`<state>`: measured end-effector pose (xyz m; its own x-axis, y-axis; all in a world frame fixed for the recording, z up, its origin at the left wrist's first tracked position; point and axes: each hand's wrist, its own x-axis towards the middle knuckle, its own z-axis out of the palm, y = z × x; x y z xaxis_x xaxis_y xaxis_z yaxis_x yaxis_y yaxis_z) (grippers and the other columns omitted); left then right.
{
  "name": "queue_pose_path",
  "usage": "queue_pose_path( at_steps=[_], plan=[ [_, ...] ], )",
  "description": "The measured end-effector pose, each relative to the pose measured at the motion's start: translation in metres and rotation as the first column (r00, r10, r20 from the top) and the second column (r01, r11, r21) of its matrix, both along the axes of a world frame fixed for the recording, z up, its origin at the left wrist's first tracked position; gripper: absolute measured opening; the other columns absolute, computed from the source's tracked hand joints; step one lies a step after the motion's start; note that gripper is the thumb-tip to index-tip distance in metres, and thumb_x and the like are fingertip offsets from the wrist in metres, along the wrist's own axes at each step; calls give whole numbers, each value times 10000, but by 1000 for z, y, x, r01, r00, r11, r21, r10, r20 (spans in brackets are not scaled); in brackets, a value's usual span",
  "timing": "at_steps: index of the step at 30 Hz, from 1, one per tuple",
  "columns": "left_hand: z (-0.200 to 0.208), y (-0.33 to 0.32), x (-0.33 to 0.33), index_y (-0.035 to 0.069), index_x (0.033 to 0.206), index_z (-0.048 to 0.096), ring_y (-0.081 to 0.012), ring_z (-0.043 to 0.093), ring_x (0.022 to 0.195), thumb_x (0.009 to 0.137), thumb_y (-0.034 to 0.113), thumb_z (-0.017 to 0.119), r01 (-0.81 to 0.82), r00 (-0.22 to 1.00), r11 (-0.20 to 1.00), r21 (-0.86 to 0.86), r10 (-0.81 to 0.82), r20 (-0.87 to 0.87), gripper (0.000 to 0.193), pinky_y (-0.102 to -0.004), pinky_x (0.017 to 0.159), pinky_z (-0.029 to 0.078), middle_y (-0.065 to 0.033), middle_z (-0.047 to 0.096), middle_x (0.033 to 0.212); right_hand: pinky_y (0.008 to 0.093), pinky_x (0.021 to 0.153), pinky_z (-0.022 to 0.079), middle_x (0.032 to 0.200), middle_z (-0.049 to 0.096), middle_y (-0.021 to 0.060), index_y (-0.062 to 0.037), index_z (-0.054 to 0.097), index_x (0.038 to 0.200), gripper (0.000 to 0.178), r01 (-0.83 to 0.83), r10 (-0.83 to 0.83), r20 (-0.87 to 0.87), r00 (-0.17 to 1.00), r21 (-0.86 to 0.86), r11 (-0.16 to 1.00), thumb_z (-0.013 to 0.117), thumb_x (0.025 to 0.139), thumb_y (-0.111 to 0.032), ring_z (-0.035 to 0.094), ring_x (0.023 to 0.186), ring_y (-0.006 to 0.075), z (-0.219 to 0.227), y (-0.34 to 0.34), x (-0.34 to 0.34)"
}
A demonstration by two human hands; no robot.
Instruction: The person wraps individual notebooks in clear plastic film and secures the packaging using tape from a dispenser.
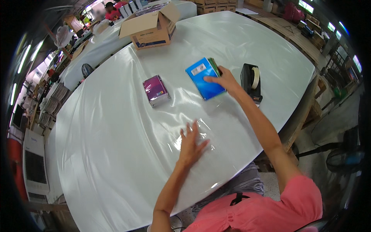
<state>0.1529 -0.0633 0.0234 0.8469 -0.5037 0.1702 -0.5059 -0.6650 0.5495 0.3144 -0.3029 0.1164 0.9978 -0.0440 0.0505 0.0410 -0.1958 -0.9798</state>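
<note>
A person in a coral-pink shirt (262, 210) leans over a wide table (108, 135) covered in glossy white sheeting, seen from above through a fisheye lens that bends the edges.

The right hand (228, 81) grasps a blue spiral notebook (208, 89) by its right side, thumb on top of the cover and fingers curled around the edge. The notebook lies tilted, right of the table's middle, with a pale label near its top and a green-edged book (213, 63) peeking out behind its upper right side.

The left hand (189, 147) is nearer the person's body, palm down with fingers spread, grasping nothing. It rests on what seems to be clear plastic film (205, 133), though glare makes its outline hard to trace.

To the left of the blue notebook, and apart from it, sits a small stack of purple notebooks (156, 91). Just right of the right hand stands a black tape dispenser (247, 77) with a cream-coloured roll. At the table's far side is a cardboard box (150, 34), flaps raised. Beyond, at upper left, a co-worker in a red top (113, 14) is visible; a black fan (344, 160) stands at far right.
</note>
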Motion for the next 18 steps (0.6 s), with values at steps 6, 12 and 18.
queue_pose_path(
  at_steps=[6, 12, 18],
  plan=[
    [67, 7, 7, 164, 1520, -155, -364, 202, 1452, 500, 459, 920, 50, 948, 627, -778, -275, -161, 1511, -460, 1175, 188, -193, 165, 1584, 313, 950, 448, 1147, 593, 79, -8, 472, 1271, 801, -117, 123, 172, 977, -47, 992, 909, 623, -188, 563, 1057, 155, 0, 31, -180],
    [33, -3, -47, 201, 1527, -134, -319, 309, 1417, 472, 314, 950, 22, 920, 552, -834, -338, -200, 1516, -426, 1150, 291, -145, 182, 1590, 312, 985, 432, 1198, 545, 57, -63, 364, 1328, 890, -295, 274, 118, 955, 241, 924, 913, 629, -95, 517, 1128, 151, -73, 44, -247],
    [22, -17, -69, 209, 1536, -93, -316, 404, 1362, 396, 145, 938, -284, 836, 489, -824, -294, -463, 1539, -418, 1138, 330, -146, 177, 1588, 336, 1024, 405, 1286, 472, 96, -81, 288, 1376, 971, -383, 346, 282, 895, 87, 919, 907, 629, -95, 467, 1208, 211, -75, 43, -249]
  ],
)
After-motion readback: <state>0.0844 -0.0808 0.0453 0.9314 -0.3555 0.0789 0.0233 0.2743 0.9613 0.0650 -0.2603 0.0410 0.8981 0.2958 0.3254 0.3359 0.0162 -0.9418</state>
